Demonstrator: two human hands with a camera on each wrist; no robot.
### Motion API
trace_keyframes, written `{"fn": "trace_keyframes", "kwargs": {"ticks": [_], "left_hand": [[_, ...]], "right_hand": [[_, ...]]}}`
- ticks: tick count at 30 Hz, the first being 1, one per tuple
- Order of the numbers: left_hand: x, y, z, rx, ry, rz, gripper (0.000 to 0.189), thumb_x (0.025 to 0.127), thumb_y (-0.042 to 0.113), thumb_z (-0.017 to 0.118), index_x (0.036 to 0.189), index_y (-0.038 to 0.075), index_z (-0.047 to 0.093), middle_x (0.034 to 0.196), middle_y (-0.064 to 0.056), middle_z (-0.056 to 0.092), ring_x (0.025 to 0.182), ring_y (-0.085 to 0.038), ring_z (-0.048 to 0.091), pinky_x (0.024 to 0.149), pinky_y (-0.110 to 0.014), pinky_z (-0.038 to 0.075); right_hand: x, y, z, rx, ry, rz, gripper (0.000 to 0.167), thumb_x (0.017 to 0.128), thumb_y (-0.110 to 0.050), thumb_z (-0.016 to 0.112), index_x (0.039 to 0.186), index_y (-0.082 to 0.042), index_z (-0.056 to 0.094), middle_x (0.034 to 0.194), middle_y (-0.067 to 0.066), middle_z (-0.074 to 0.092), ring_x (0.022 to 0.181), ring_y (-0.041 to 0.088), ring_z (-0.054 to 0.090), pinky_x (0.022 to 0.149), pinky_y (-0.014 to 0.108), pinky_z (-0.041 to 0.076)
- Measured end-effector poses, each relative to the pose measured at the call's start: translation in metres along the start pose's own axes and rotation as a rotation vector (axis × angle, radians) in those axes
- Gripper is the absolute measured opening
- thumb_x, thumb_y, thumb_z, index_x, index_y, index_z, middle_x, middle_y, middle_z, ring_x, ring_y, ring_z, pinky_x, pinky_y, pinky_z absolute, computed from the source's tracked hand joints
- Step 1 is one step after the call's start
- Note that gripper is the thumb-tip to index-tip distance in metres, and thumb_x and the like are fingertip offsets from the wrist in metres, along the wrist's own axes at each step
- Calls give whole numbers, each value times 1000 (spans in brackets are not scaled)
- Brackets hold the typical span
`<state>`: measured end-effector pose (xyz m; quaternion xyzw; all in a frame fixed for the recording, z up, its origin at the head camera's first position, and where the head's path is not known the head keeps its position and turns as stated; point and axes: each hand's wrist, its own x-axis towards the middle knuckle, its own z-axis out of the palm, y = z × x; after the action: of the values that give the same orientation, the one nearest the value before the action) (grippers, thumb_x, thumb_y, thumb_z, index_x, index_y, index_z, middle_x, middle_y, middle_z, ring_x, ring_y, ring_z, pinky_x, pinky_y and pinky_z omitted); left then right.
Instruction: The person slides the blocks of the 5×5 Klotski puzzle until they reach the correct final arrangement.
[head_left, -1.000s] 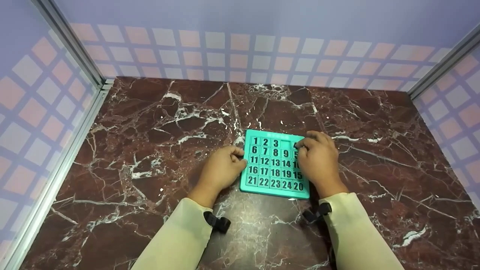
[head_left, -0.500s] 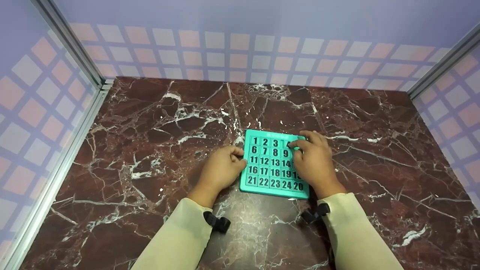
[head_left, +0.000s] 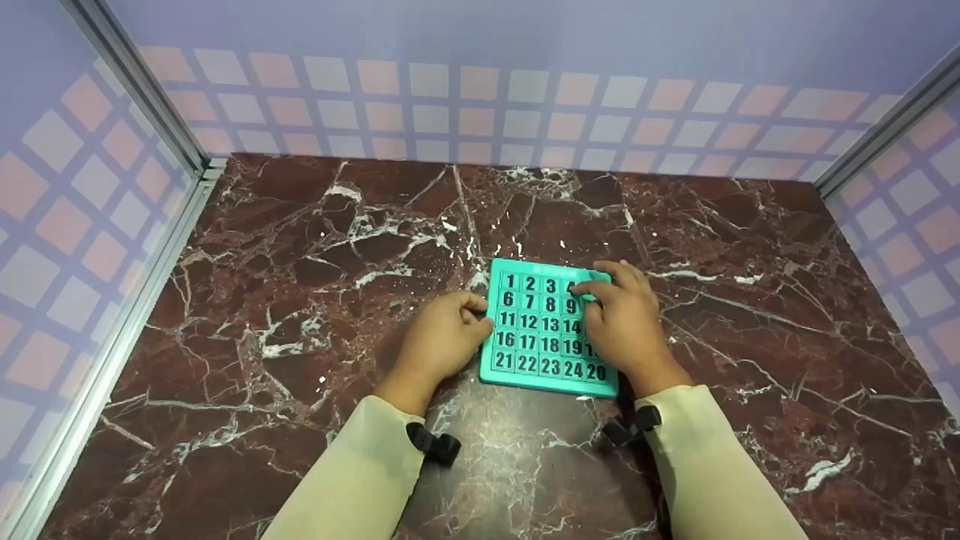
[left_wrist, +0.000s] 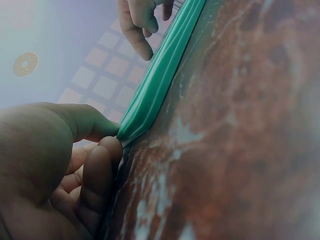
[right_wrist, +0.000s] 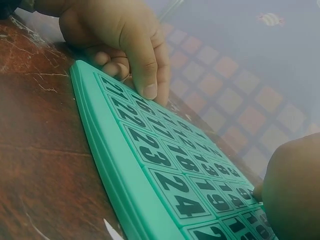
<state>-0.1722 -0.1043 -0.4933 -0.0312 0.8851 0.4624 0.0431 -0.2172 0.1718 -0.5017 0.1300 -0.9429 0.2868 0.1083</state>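
A green number sliding puzzle [head_left: 540, 334] lies flat on the table, its black-numbered tiles in rows. At its left edge my left hand [head_left: 448, 334] grips the frame, thumb on the rim and curled fingers against the side in the left wrist view. Over the right side my right hand [head_left: 626, 322] rests, its index finger pressing on tile 4 [head_left: 568, 284] in the top row. Its other fingers reach past the upper right corner. That hand hides much of the right column; tile 20 [head_left: 596, 373] shows below it. In the right wrist view the numbered face [right_wrist: 172, 165] is seen slantwise.
The dark red marbled table [head_left: 337, 262] has white veins. Pale purple walls with pink and white squares [head_left: 480, 82] enclose it at the back and sides, with metal rails [head_left: 142, 82] at the corners. Black straps with cameras [head_left: 435, 444] sit on both wrists.
My right hand has moved left, sliding tile 4 from the top right corner into the gap beside tile 3. The left hand has stayed at the puzzle's left edge.
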Motion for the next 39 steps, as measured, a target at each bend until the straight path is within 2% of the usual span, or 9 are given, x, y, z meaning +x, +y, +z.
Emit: {"fn": "trace_keyframes", "kwargs": {"ticks": [6, 11, 17, 21, 26, 31, 39], "left_hand": [[0, 0, 0, -11, -8, -5, 28, 103, 25, 78, 128, 13, 80, 88, 3, 73, 75, -13, 63, 76, -34, 53], [0, 1, 0, -5, -7, -12, 28, 103, 26, 78, 129, 14, 80, 89, 3, 74, 75, -13, 64, 76, -34, 54], [0, 1, 0, 12, -2, -18, 28, 103, 27, 78, 129, 15, 80, 90, 4, 74, 77, -13, 65, 79, -35, 55], [0, 1, 1, 13, -2, -16, 28, 103, 27, 79, 129, 15, 80, 89, 4, 74, 77, -13, 65, 79, -35, 55], [0, 1, 1, 17, 3, -14, 27, 103, 27, 80, 128, 16, 80, 89, 5, 75, 78, -13, 66, 80, -35, 56], [0, 1, 1, 15, 1, -14, 27, 103, 27, 79, 128, 16, 80, 89, 4, 74, 77, -13, 65, 79, -35, 56], [0, 1, 1, 15, 11, -4, 28, 102, 26, 80, 127, 14, 80, 88, 5, 75, 76, -12, 66, 77, -33, 56]], "right_hand": [[0, 1, -2, 47, 20, 20, 33, 103, -4, 57, 115, -11, 87, 160, 16, 62, 163, 47, 41, 134, 72, 25], [2, 1, -3, 95, 108, 16, 32, 105, -4, 54, 98, -7, 85, 150, 18, 69, 155, 45, 52, 132, 61, 35], [4, 3, -3, 101, 169, 1, 36, 102, -3, 54, 77, -5, 80, 138, 19, 76, 140, 43, 63, 124, 59, 42], [4, 4, -4, 88, 181, 3, 35, 98, -3, 57, 70, -6, 77, 134, 19, 78, 136, 44, 65, 126, 58, 41], [5, 6, -4, 43, 182, -28, 33, 96, -2, 61, 68, -4, 79, 130, 20, 80, 132, 41, 70, 132, 53, 38], [6, 8, -4, 10, 180, -57, 34, 97, -2, 60, 69, -5, 80, 125, 20, 82, 131, 35, 73, 132, 55, 37], [6, 9, -5, -4, 180, -73, 32, 97, -2, 60, 79, -4, 86, 115, 18, 85, 131, 34, 74, 132, 56, 37]]}}
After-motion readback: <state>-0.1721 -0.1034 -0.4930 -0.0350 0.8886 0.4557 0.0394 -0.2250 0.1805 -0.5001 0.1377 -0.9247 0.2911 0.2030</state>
